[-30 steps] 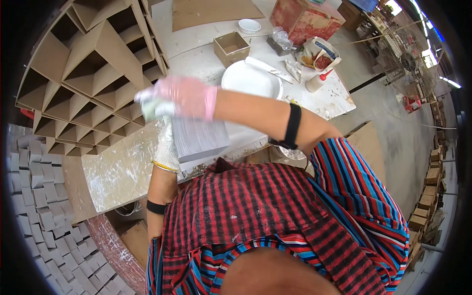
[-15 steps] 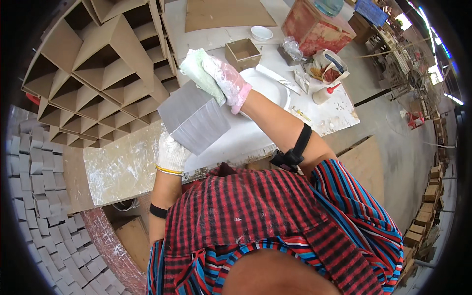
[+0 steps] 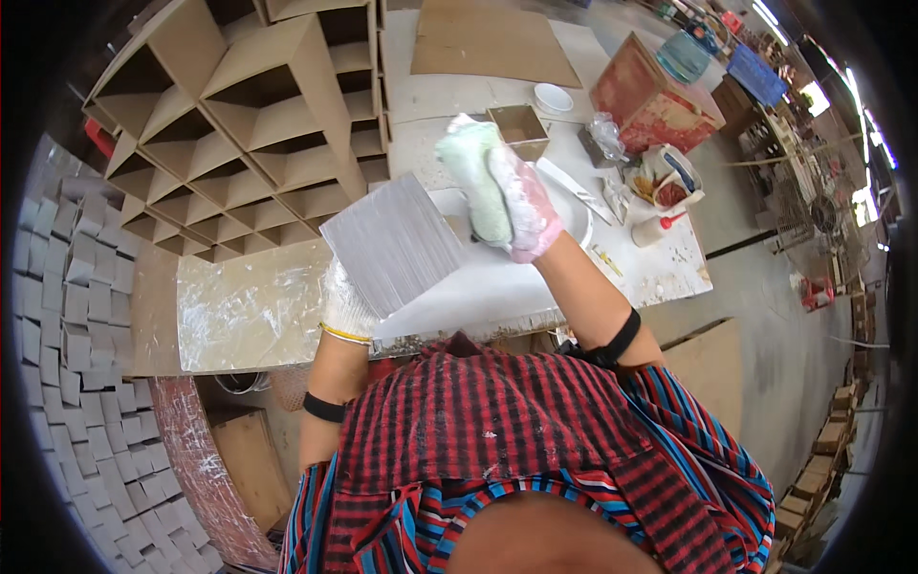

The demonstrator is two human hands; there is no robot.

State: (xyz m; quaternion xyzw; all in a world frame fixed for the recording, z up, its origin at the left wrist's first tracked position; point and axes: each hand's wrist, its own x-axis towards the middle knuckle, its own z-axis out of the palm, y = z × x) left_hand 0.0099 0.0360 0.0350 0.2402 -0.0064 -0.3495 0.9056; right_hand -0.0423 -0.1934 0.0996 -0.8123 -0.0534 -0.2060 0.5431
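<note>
My left hand (image 3: 346, 298), in a white knit glove, grips a grey, streaky-surfaced box (image 3: 394, 247) from below and behind; most of its fingers are hidden by the box. One broad square face of the box is turned up toward me. My right hand (image 3: 532, 212), in a white-smeared pink glove, is closed around a folded pale green cloth (image 3: 486, 182). The cloth is held up just right of the box, apart from it. Behind my right wrist lies a round white tray (image 3: 585, 230), partly covered, with a white flat-bladed tool (image 3: 574, 189) across its rim.
Stacked open brown board boxes (image 3: 258, 115) rise at the left of the white worktable (image 3: 449, 306). Farther back are a small open box (image 3: 521, 129), a white bowl (image 3: 553, 98) and cardboard (image 3: 492, 43). A red-capped bottle (image 3: 652, 230) stands right. Many grey boxes (image 3: 91, 364) are piled far left.
My right hand with the cloth has moved off the box to the right. The box has turned from showing two faces and an edge to showing one broad face. The view has shifted.
</note>
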